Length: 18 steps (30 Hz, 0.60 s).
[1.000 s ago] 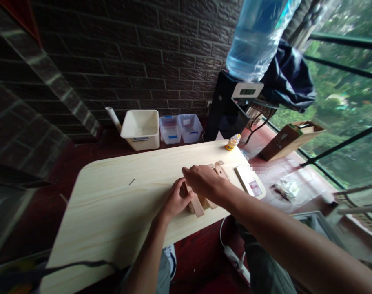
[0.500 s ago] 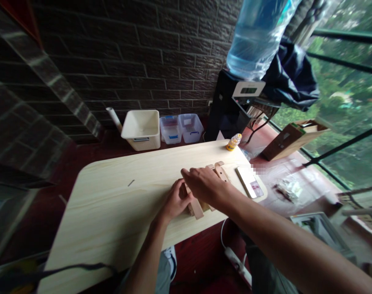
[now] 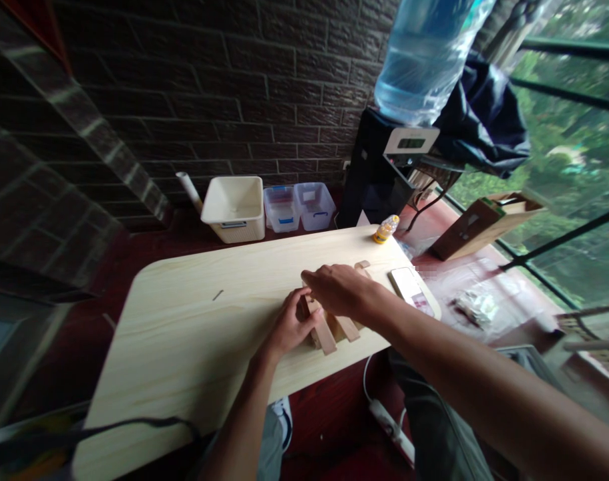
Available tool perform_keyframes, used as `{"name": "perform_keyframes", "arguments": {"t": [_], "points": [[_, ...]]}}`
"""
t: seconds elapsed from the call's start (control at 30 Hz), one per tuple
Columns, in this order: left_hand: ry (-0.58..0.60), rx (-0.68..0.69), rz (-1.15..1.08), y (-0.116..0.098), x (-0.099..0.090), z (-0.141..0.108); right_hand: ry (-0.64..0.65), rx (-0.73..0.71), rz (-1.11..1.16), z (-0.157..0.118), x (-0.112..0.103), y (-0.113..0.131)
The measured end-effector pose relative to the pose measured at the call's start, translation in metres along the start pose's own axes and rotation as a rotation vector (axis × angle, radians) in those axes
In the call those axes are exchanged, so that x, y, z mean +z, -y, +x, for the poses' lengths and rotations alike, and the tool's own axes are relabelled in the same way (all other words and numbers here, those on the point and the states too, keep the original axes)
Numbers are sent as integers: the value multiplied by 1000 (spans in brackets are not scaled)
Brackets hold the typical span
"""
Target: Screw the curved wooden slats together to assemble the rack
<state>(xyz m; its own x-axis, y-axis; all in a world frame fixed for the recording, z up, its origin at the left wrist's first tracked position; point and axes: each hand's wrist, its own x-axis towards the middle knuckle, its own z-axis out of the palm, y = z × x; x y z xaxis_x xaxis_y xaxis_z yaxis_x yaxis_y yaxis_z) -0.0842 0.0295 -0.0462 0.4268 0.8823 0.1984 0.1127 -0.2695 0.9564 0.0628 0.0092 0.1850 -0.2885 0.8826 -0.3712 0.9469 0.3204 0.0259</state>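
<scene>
A small wooden assembly of light slats rests on the pale wooden table, near its front edge. My left hand is closed on its left side, with fingers behind and thumb in front. Over its top lies my right hand, fingers curled down; what they hold, if anything, is hidden. The back end of a slat shows beyond my right wrist. To the right of the assembly lies a phone, partly behind my right forearm.
A yellow-based bottle stands at the back right corner. A thin dark piece lies on the left half. Behind the table are a cream bin, two clear boxes and a water dispenser. A power strip lies below.
The view has shifted slightly. My right hand has turned a little over the assembly, and more of the slats shows below it. My left hand keeps its hold.
</scene>
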Motion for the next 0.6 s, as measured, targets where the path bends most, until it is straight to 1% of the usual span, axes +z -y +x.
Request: {"name": "perform_keyframes", "arguments": {"t": [0.1,0.33,0.47,0.6], "points": [[-1,0,0,-2,1,1,-6,3,-8,2,2,-1],[9,-13,5,-2,0,-1,-25,15,-17,9,3,9],[22,-19,9,-1,0,-2,-26,6,-13,8,5,7],[25,-18,10,0,0,-1,-33,31,-20,7,10,6]]}}
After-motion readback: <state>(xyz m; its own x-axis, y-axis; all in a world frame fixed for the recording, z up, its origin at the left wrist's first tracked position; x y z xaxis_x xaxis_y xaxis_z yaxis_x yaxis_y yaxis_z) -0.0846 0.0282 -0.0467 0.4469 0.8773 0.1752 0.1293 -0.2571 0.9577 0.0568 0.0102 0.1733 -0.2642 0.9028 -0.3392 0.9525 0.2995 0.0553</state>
